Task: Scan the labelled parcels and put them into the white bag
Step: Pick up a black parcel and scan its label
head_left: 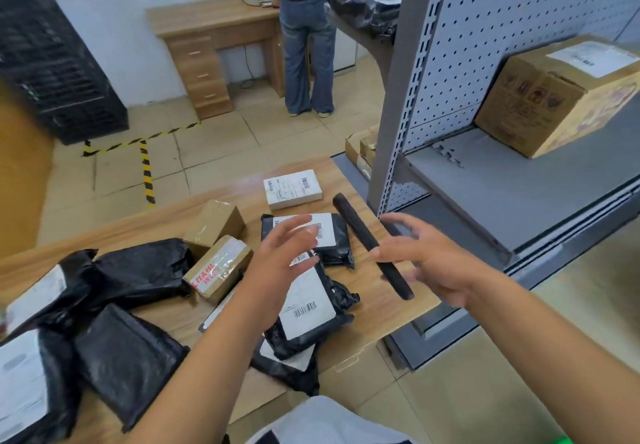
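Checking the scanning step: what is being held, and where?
Right hand: dark slim device, its lower half across the fingers; grip unclear. Left hand: nothing.

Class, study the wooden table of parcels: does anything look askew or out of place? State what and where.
A black plastic mailer bag droops over the wooden table's near edge, under a labelled black parcel; it could slip off.
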Motion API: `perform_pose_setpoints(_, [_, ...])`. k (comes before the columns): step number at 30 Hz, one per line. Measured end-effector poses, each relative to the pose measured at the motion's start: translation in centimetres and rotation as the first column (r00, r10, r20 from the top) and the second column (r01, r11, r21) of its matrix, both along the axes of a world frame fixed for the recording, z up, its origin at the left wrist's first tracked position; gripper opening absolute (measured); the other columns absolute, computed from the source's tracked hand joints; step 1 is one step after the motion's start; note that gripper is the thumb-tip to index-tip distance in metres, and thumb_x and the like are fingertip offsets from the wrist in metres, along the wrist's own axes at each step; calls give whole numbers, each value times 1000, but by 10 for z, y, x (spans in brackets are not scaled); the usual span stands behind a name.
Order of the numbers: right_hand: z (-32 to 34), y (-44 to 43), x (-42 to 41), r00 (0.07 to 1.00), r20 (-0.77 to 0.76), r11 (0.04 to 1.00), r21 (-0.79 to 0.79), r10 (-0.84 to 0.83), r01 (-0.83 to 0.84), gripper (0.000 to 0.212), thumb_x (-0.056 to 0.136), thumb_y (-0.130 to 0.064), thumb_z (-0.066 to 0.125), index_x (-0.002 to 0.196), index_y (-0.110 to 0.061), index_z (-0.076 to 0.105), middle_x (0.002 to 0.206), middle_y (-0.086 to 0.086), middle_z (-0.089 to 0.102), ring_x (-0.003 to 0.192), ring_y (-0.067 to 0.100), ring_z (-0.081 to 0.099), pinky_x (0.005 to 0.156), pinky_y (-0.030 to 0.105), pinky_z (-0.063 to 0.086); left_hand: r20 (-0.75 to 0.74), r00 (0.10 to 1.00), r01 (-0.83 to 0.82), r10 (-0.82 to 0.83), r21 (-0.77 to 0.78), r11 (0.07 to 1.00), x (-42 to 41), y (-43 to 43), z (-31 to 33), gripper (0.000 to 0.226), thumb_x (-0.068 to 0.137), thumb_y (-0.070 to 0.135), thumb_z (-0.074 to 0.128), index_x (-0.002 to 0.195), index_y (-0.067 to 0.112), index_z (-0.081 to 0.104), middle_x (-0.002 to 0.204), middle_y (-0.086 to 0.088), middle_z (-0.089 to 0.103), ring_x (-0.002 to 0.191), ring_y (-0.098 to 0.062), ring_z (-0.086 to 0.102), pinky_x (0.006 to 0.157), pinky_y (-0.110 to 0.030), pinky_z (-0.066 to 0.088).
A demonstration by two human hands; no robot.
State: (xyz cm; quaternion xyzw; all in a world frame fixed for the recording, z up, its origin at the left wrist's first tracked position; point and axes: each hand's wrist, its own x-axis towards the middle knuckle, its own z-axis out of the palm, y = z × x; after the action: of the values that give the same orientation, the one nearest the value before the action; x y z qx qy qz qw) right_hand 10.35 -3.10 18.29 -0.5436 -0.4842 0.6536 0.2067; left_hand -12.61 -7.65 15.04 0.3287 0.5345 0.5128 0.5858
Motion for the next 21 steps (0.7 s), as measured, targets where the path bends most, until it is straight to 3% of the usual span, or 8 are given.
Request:
perform_pose_setpoints(2, [-8,-14,-7,997,-49,997,-30,67,-69,83,50,-30,91,126,-41,59,95,-7,79,108,24,70,108,59,43,66,998,21,-21,2,1000,2,-5,3,36,80,43,76,115,34,70,118,3,70,112,-18,66,91,-34,57])
perform_pose_setpoints(5, [-19,-30,-14,988,-89,989,-63,125,-131,90,49,-31,91,132,-36,58,108,-1,77,105,21,73,96,48,50,104,993,50,-49,-6,999,4,-16,-2,47,87,38,73,128,19,60,123,-7,69,114,-23,66,89,-34,57])
perform_pose_setpoints(9, [-38,-41,-12,974,-166,979,-109,153,-172,79,61,-19,85,135,-25,57,113,6,76,105,25,74,104,57,50,114,990,-70,78,-73,995,10,-31,-13,56,82,34,79,127,8,57,120,-10,70,112,-27,67,83,-34,58])
perform_pose_setpoints(12, [-52,-45,-11,947,-210,952,-138,243,-275,75,66,-17,82,137,-18,58,108,3,78,103,21,74,103,54,50,120,983,-124,139,-121,985,16,-42,-19,64,76,34,83,127,7,55,118,-13,71,111,-29,68,82,-38,58])
perform_pose_setpoints(15, [-60,-48,-11,920,-226,919,-161,321,-361,73,70,-20,79,139,-14,58,122,10,73,112,24,71,105,53,50,60,971,-220,230,-141,965,24,-54,-22,61,69,37,86,117,11,60,111,-11,74,104,-28,71,77,-37,59])
perform_pose_setpoints(18, [-62,-49,-13,866,-238,870,-128,440,-477,54,76,-29,75,130,-22,69,120,4,75,105,19,71,100,50,54,11,954,-294,299,-148,944,29,-65,-26,57,65,39,86,110,13,61,110,-10,74,99,-26,72,74,-37,60])
perform_pose_setpoints(21, [-62,-50,-20,828,-200,830,-99,523,-549,38,78,-41,74,114,-32,77,108,-8,78,93,10,71,99,49,53,-19,948,-315,317,-163,935,29,-74,-29,49,76,32,84,113,11,61,112,-13,73,98,-27,72,73,-36,60])
